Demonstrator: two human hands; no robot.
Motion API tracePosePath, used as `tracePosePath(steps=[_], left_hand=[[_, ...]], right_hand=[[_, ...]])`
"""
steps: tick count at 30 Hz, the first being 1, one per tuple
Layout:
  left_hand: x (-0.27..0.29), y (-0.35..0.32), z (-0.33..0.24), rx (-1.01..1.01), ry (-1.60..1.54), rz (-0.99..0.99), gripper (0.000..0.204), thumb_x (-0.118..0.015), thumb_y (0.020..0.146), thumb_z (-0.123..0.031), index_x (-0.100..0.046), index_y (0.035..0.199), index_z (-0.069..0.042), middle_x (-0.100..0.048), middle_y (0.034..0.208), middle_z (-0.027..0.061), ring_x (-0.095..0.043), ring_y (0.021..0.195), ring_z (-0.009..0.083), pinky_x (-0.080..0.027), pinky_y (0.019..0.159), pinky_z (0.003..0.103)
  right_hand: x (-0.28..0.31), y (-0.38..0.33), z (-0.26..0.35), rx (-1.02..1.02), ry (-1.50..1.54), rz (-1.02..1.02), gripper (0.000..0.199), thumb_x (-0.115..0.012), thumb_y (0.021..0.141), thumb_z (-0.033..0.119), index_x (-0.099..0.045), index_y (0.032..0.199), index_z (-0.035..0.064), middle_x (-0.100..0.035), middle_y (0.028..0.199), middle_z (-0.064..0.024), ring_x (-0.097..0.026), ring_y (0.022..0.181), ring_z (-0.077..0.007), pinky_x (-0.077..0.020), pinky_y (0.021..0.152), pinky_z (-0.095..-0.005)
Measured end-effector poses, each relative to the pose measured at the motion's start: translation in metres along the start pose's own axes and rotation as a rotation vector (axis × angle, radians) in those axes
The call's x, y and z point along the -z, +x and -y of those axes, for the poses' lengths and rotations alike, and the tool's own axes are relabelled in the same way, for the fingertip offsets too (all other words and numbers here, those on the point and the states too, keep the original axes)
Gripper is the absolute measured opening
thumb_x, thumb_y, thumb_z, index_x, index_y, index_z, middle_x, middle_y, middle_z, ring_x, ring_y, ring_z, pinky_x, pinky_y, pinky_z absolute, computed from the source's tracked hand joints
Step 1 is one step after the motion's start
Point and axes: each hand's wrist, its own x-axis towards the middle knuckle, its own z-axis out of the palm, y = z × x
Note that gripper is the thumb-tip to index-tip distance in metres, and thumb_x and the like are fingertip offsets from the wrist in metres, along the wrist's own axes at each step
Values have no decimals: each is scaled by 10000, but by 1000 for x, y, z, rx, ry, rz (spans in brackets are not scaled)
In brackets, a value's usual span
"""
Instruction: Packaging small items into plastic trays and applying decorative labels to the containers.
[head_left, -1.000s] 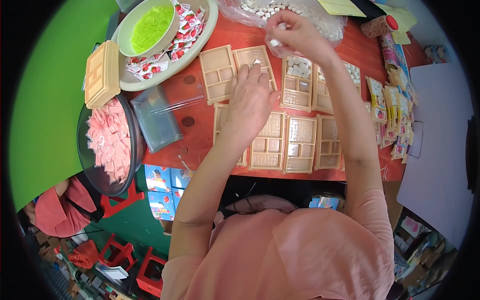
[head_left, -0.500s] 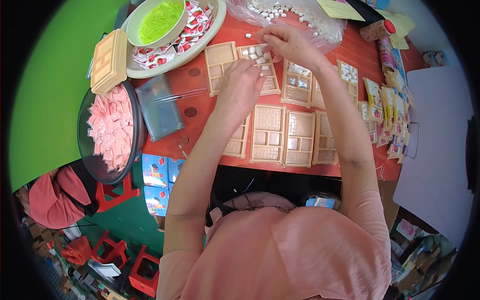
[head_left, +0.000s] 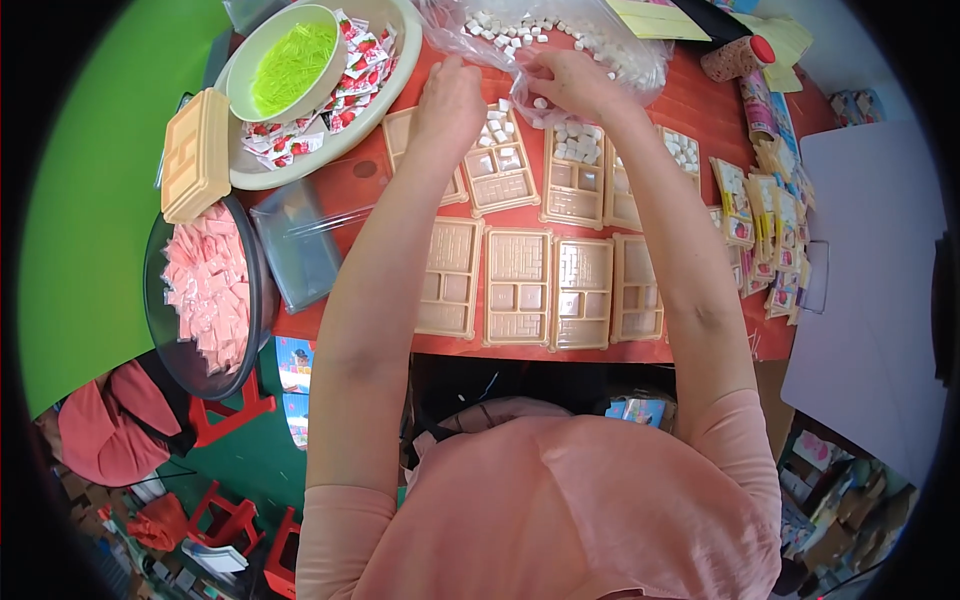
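My left hand (head_left: 450,105) is closed at the left edge of a clear plastic bag (head_left: 490,52), its fingertips pinched by the film. My right hand (head_left: 572,85) is closed on the bag's near edge, with film bunched under the fingers. Small white marshmallow-like pieces (head_left: 545,28) lie inside the bag. Just below the hands, a beige compartment tray (head_left: 500,187) has white pieces in its top section. Another beige tray (head_left: 573,205), right of it, holds a heap of them. My left wrist partly covers a third beige tray (head_left: 397,128).
A front row of beige trays (head_left: 517,290) lines the red table's near side. At left are a large basin (head_left: 350,128) of sachets with a bowl of green sticks (head_left: 295,72), a dark tub of pink packets (head_left: 210,290) and clear plastic boxes (head_left: 298,245). Filled packs (head_left: 775,215) lie right.
My left hand has left the tray and moved up to the bag. My right hand has shifted onto the bag's near edge. The bag's film spreads further left, and the view has shifted slightly.
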Motion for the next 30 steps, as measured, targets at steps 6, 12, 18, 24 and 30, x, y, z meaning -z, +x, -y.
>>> tracePosePath(steps=[6,12,18,24,30], left_hand=[[30,7,-12,120,-347,173,214,-634,853,-80,-729,1036,-25,-651,995,155,-632,1009,306,-502,866,358],[31,-32,-13,-408,-83,120,242,-662,776,-42,-719,1010,-22,-616,956,108,-585,978,280,-504,868,399],[38,-38,-43,-410,-192,-46,172,-649,757,-15,-680,925,11,-591,960,125,-577,962,302,-499,849,414],[23,-29,-81,-372,-65,-51,195,-677,748,-45,-659,938,-7,-581,1033,151,-578,998,325,-507,826,424],[15,-24,-84,-261,42,74,216,-691,745,-46,-663,954,-2,-588,1045,149,-587,1003,323,-505,837,439]], right_hand=[[0,-4,-21,-107,33,-32,227,-647,903,168,-657,1043,-11,-732,906,-112,-708,817,-185,-554,735,-326],[12,-19,-10,-168,234,-205,229,-652,910,180,-645,1012,-24,-686,817,-62,-676,774,-127,-530,680,-278],[15,-8,-27,-73,266,-296,253,-647,898,163,-655,1058,-33,-692,831,-59,-643,700,-119,-523,662,-281],[22,14,-38,-130,169,-387,250,-636,873,172,-709,1031,-8,-710,826,-147,-688,765,-249,-537,723,-359],[-10,60,-12,-111,-221,-228,385,-734,820,320,-714,1089,46,-685,1039,-221,-666,1013,-371,-536,877,-443]])
